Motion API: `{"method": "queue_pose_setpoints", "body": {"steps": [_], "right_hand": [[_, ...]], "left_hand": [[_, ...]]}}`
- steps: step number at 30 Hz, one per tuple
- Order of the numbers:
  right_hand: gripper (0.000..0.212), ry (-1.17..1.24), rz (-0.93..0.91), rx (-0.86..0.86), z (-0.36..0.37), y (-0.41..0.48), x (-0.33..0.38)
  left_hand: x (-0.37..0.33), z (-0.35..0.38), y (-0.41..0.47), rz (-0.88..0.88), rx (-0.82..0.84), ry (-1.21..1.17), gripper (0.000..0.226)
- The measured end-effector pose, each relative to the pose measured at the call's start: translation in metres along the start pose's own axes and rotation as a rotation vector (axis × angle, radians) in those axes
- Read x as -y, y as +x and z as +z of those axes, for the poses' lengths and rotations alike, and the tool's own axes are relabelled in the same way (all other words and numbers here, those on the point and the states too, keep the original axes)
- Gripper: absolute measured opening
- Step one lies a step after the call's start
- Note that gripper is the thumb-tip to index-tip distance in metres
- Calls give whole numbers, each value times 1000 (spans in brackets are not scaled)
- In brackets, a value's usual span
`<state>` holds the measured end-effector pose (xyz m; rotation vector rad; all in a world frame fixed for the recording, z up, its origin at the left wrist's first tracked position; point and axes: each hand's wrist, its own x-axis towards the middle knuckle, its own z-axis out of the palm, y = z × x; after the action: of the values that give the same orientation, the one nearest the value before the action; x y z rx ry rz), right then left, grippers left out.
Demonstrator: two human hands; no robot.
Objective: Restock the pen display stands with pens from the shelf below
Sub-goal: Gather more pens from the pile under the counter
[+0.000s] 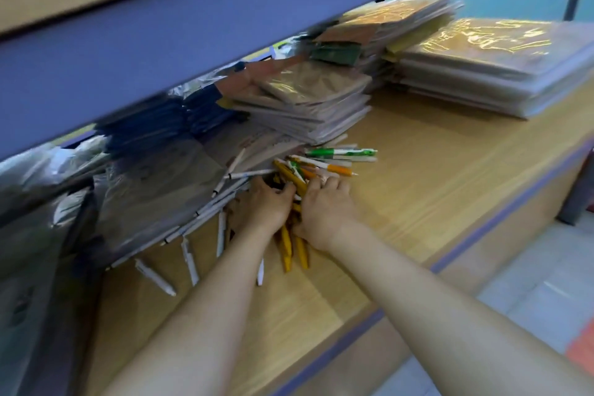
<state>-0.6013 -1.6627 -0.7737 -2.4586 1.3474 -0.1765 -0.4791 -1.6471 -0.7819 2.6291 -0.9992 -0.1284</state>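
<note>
A loose pile of pens (316, 167) lies on the wooden lower shelf (434, 170): yellow, orange, green-and-white and white ones. My left hand (262, 207) and my right hand (326, 214) meet over the pile, fingers curled round a bunch of yellow pens (291, 247) whose ends stick out below the hands. Several white pens (189, 259) lie scattered to the left. No display stand is in view.
Stacks of wrapped notebooks (308, 103) sit right behind the pens, with larger stacks (491, 71) at the back right and plastic-wrapped packs (144, 177) on the left. The blue edge of the shelf above (160, 32) hangs low overhead. Tiled floor (530, 283) lies to the right.
</note>
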Motion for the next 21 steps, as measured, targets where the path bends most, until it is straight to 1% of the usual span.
{"method": "queue_pose_setpoints", "body": {"steps": [4,5,8,10,12,14,15,18,21], "right_hand": [[65,-92,29,4,-6,-2,-10],[62,-120,29,6,-10,-3,-14],[61,-145,36,30,-20,0,-26],[62,-162,9,30,-25,1,-34],[64,-155,-26,32,-30,-1,-40],[65,-106,-33,38,-36,-4,-45],[61,-75,-34,57,-40,-5,-48],[29,98,-9,133,-53,-8,-54],[16,303,-5,211,-65,-12,-62]], "left_hand": [[0,-5,6,6,31,-7,80],[2,-6,5,13,31,-26,79],[6,-12,3,57,36,-53,77],[7,-16,1,91,41,-19,77],[6,-18,0,118,47,31,82],[5,-19,0,117,60,71,86],[4,-20,1,112,68,77,85],[5,-28,2,85,108,17,82],[14,-35,6,23,144,-171,89]]}}
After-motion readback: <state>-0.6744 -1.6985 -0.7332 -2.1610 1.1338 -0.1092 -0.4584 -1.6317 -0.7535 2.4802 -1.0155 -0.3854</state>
